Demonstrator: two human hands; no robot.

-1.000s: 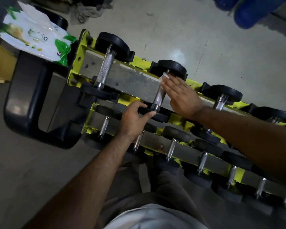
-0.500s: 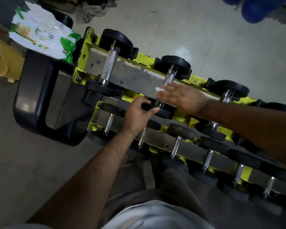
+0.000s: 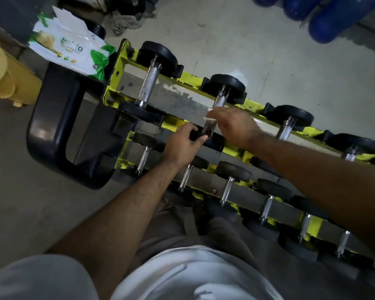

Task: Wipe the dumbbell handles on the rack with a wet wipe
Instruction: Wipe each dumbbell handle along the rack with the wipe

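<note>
My right hand (image 3: 234, 126) has its fingers curled round the wet wipe (image 3: 210, 118), wrapping it onto the handle (image 3: 217, 111) of the second dumbbell on the top row of the yellow rack (image 3: 191, 80), so the cloth rubs all round the bar. My left hand (image 3: 182, 146) grips that dumbbell's near black weight (image 3: 212, 141), I reckon to stop it rolling. The wipes packet (image 3: 69, 50) sits off the rack's left end; neighbouring dumbbells crowd close, the next handle (image 3: 148, 83) bare and in reach.
</note>
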